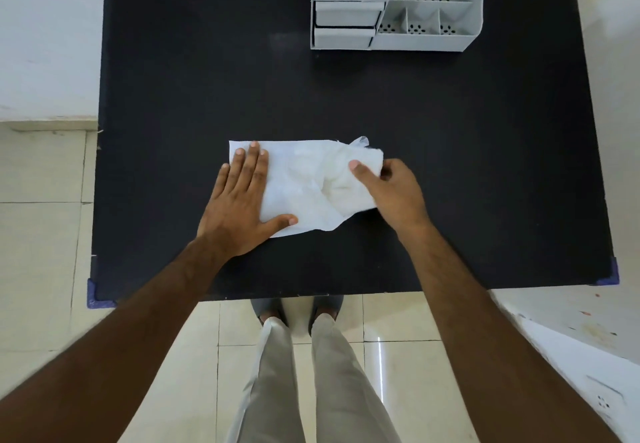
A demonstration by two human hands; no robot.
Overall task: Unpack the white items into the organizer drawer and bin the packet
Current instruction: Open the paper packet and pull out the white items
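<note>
A thin white plastic packet lies flat in the middle of the black table. Soft white items bulge at its right end, partly inside it. My left hand presses flat on the packet's left part, fingers spread. My right hand pinches the white items at the packet's right end, thumb on top. The grey organizer stands at the table's far edge, with two shut drawers stacked on its left side.
The organizer's right side has several open compartments with perforated floors. Pale tiled floor surrounds the table, and my legs and feet stand at its near edge. A white wall runs along the right.
</note>
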